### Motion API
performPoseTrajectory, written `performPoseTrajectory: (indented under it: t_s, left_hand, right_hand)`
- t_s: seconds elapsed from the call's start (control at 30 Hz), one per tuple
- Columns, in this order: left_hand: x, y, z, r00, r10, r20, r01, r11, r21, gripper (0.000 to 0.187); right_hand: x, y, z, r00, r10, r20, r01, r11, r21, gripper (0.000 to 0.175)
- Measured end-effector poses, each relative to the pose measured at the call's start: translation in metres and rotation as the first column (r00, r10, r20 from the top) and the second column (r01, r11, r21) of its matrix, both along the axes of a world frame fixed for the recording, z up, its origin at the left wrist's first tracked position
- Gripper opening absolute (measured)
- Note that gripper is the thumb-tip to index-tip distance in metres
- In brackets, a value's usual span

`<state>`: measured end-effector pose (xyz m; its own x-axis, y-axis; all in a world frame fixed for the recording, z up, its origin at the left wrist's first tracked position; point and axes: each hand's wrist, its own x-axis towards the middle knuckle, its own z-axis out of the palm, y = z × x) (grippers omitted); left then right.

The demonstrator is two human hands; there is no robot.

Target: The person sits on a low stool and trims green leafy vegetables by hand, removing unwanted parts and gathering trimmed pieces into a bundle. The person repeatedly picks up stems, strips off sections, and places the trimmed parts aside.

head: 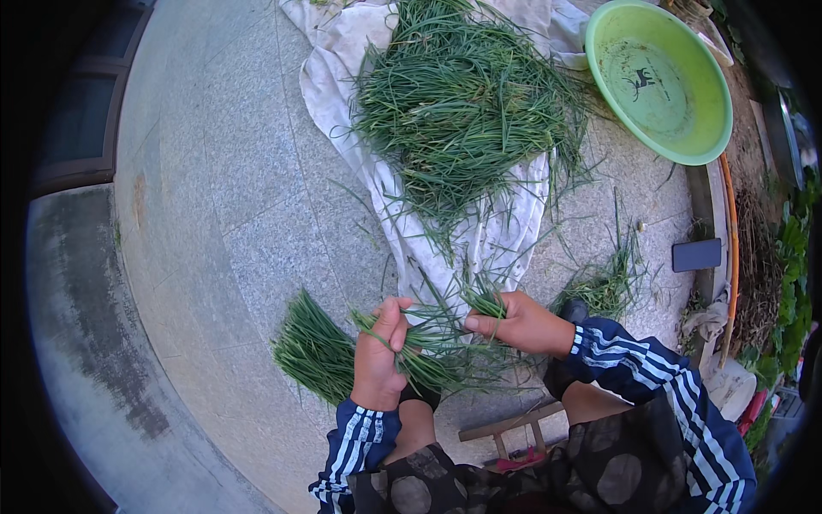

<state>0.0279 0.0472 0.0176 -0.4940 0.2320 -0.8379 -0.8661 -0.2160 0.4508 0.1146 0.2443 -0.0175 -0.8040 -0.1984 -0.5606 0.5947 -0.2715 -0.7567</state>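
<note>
My left hand (pixel 380 356) is closed around a bunch of long green leaves, chives by their look (pixel 427 353), whose ends trail to the right. My right hand (pixel 523 323) grips a smaller tuft of the same leaves (pixel 485 301), held a little apart from the left. A neat sheaf of cut leaves (pixel 314 350) lies on the paving just left of my left hand. Beyond both hands a large loose heap of leaves (pixel 462 122) rests on a white cloth (pixel 392 221). A small scattered pile (pixel 603 286) lies near my right shoe.
A green plastic basin (pixel 713 138) stands at the upper right. A dark phone (pixel 697 255) lies on the low kerb, beside an orange hose or pole (pixel 731 257). Part of a wooden stool (pixel 507 424) shows between my legs. Plants grow beyond the kerb.
</note>
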Motion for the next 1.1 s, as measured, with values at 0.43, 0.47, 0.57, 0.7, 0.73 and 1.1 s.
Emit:
performPoseTrajectory:
  t_s: [0.43, 0.47, 0.57, 0.7, 0.73, 1.1]
  left_hand:
    - [-0.009, -0.021, -0.004, 0.982, 0.190, 0.019, -0.189, 0.959, 0.209, 0.028]
    - [-0.008, -0.018, -0.005, 0.981, 0.191, 0.024, -0.192, 0.964, 0.186, 0.028]
    - [-0.007, -0.017, -0.004, 0.986, 0.167, 0.027, -0.169, 0.961, 0.220, 0.026]
    - [-0.005, -0.022, -0.005, 0.990, 0.138, 0.008, -0.136, 0.960, 0.244, 0.025]
    - [-0.004, -0.023, -0.005, 0.993, 0.120, 0.000, -0.116, 0.962, 0.246, 0.025]
    - [0.000, -0.022, -0.003, 0.998, 0.056, -0.001, -0.055, 0.971, 0.231, 0.026]
  right_hand:
    - [0.000, 0.036, 0.017, 0.995, -0.063, 0.075, 0.059, 0.997, 0.059, 0.023]
    - [-0.005, 0.035, 0.023, 0.997, -0.081, 0.017, 0.080, 0.996, 0.043, 0.021]
    - [-0.012, 0.036, 0.029, 0.996, -0.091, 0.009, 0.090, 0.988, 0.127, 0.019]
    - [-0.018, 0.036, 0.026, 0.990, -0.132, 0.041, 0.125, 0.983, 0.138, 0.025]
    - [-0.020, 0.034, 0.025, 0.991, -0.127, 0.026, 0.123, 0.984, 0.128, 0.025]
    - [-0.024, 0.016, 0.014, 0.984, 0.026, -0.177, 0.001, 0.988, 0.154, 0.020]
